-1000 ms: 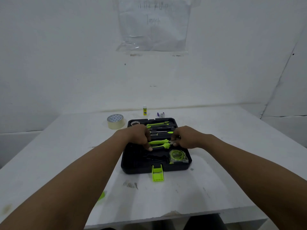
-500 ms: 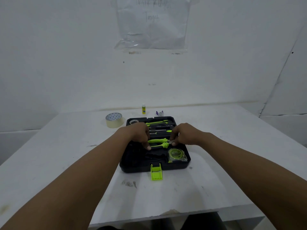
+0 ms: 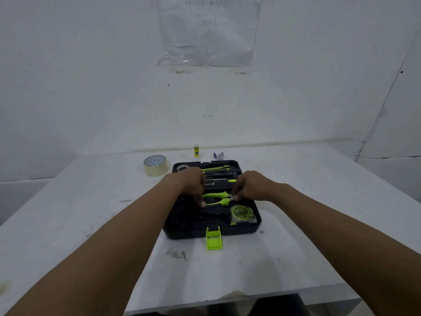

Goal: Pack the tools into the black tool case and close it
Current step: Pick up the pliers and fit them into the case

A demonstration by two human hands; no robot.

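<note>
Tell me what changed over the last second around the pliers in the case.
Little moved. Both hands, left hand and right hand, stay on the green-handled pliers, pressing them into the black tool case; neither grip let go. The tape measure, green latch and tape roll stayed put.

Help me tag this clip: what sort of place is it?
Likely a bare recording room, not a workshop: plain white walls, a white table, a sheet taped up.

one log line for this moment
step: seating pliers | left hand: on handles | right hand: at head | case: open
</note>
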